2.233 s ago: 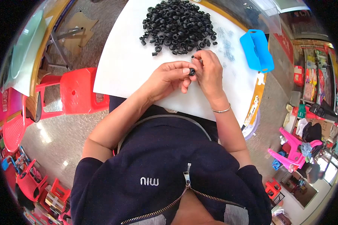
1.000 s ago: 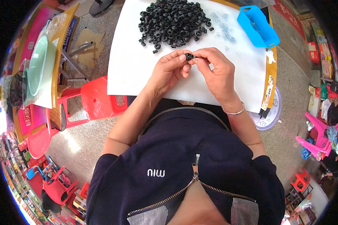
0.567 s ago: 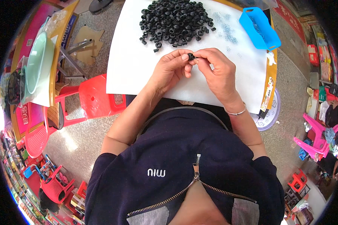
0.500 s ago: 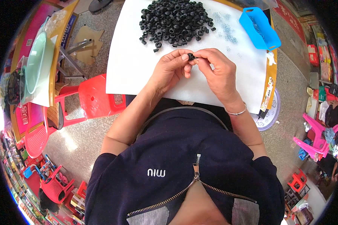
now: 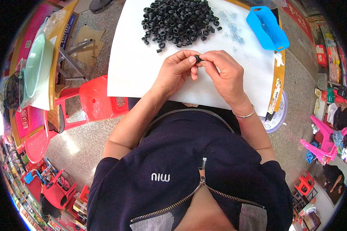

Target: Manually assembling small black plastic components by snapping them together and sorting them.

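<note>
Between the thumb and fingertips of my left hand point(image 5: 178, 71) is a small black ring-shaped part point(image 5: 197, 59) with a hole in it. My right hand point(image 5: 224, 73) meets it from the other side, thumb and forefinger pinched together against the part. Whatever those right fingertips hold is too small to make out. Both hands are above the near half of a white-covered table point(image 5: 142, 79). Just beyond them lies a big heap of similar black parts point(image 5: 177, 21), some strewn loose at its near edge.
Tiny clear bits point(image 5: 233, 30) lie scattered right of the heap. A blue plastic basket point(image 5: 266, 29) with more of them stands at the table's right edge. A red plastic chair point(image 5: 98, 98) is at the left, near a pale green basin point(image 5: 39, 65). A purple-rimmed basin point(image 5: 278, 117) sits beyond the right corner.
Both hands stay together at the small black part, which has turned slightly between the fingertips. The view has shifted slightly.
</note>
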